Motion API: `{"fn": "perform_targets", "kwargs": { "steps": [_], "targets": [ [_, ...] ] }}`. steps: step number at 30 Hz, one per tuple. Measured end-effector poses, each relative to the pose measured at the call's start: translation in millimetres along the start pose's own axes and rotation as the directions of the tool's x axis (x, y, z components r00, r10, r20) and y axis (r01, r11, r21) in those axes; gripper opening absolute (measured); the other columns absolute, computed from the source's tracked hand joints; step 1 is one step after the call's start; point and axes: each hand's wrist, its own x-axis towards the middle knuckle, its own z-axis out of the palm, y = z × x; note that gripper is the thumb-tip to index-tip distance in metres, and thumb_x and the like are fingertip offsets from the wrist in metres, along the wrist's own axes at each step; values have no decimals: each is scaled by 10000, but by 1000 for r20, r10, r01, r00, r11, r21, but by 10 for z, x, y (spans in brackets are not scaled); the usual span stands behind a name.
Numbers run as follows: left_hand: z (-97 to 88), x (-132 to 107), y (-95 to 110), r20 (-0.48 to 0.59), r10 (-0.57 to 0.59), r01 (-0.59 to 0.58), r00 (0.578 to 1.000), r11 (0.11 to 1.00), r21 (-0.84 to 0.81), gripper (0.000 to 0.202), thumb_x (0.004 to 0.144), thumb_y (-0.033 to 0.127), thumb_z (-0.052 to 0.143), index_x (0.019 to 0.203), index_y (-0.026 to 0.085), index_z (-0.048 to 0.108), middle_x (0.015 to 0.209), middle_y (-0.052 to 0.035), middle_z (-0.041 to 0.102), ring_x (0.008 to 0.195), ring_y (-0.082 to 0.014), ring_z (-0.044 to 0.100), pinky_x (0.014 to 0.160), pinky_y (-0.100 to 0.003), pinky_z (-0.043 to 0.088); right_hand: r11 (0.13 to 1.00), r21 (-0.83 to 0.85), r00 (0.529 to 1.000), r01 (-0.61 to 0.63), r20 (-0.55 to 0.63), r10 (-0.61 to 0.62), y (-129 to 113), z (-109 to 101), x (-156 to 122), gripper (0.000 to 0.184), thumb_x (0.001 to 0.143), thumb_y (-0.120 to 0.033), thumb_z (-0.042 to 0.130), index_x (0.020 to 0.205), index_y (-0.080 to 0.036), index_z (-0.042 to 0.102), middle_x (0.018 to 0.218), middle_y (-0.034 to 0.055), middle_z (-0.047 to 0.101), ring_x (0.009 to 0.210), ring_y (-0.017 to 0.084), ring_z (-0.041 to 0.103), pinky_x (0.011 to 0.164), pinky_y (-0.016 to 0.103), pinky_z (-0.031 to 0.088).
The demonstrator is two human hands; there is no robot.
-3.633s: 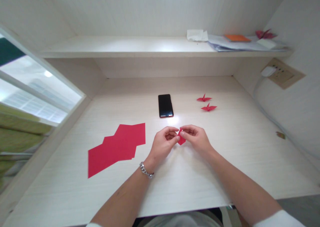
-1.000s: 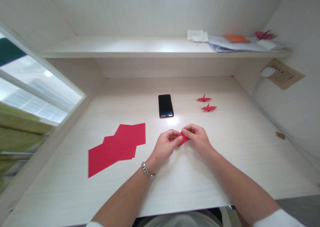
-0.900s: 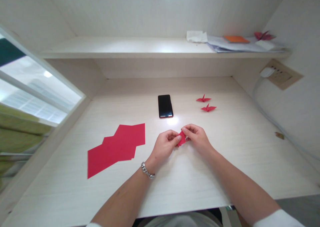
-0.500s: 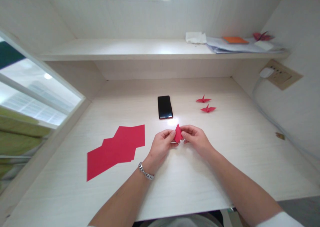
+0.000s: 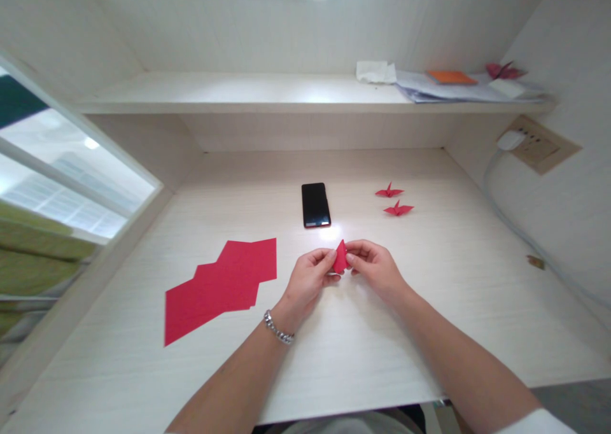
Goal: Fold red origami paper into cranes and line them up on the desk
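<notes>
Left hand (image 5: 310, 278) and right hand (image 5: 375, 270) both pinch the little folded red paper (image 5: 340, 257) low over the desk (image 5: 429, 307), point up. I'd keep the pinch tight at the crease, edges lined up; can't tell which flap. Red sheets (image 5: 224, 284) lie left, phone (image 5: 316, 203) and paper cranes (image 5: 398, 210) farther back.

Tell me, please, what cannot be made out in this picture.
Head view: the folded red paper, its lower part hidden by the left hand and right hand.
Head view: the red sheets, their count hidden by overlap.
Head view: the paper cranes, too small for detail.
</notes>
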Motion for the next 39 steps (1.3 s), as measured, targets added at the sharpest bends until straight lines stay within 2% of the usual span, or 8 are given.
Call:
{"fn": "perform_targets", "kwargs": {
  "steps": [7, 17, 26, 33, 39],
  "targets": [
    [25, -7, 23, 0, 24, -24, 1000, 997, 67, 353, 719, 444, 733, 852, 118, 704, 780, -69, 668, 677, -130, 590, 572, -224, 486, 998, -34, 997, 49, -54, -51, 57, 12, 7, 264, 732, -315, 696, 957, -179, 681, 832, 52, 713, 716, 168, 648, 591, 265, 508],
    [0, 5, -11, 7, 84, -84, 996, 986, 143, 345, 757, 442, 697, 877, 119, 702, 801, -75, 673, 673, -133, 587, 584, -228, 493, 992, -108, 997, 61, -49, -67, 54, 25, -6, 242, 755, -339, 679, 931, -175, 697, 838, 59, 716, 714, 180, 644, 594, 274, 506],
    [19, 4, 8, -6, 90, -89, 996, 986, 139, 350, 723, 455, 722, 825, 121, 705, 754, -70, 670, 653, -134, 590, 567, -227, 492, 994, -98, 997, 53, -45, -57, 73, 19, 2, 259, 748, -353, 684, 943, -183, 697, 843, 59, 714, 705, 180, 641, 592, 279, 510],
    [-10, 11, -22, 6, 89, -88, 996, 981, 174, 336, 745, 423, 713, 898, 123, 710, 838, -94, 695, 690, -143, 612, 608, -241, 508, 993, -107, 996, 53, -60, -59, 71, 13, 5, 244, 751, -329, 679, 943, -179, 698, 833, 58, 711, 716, 179, 638, 597, 274, 508],
    [-13, 11, -21, 8, 114, -113, 993, 970, 216, 331, 735, 418, 721, 899, 131, 722, 817, -90, 704, 701, -156, 627, 608, -245, 512, 989, -125, 993, 83, -69, -92, 82, 7, 13, 224, 756, -335, 670, 917, -184, 708, 837, 53, 712, 716, 176, 636, 603, 273, 502]
  ]
}}
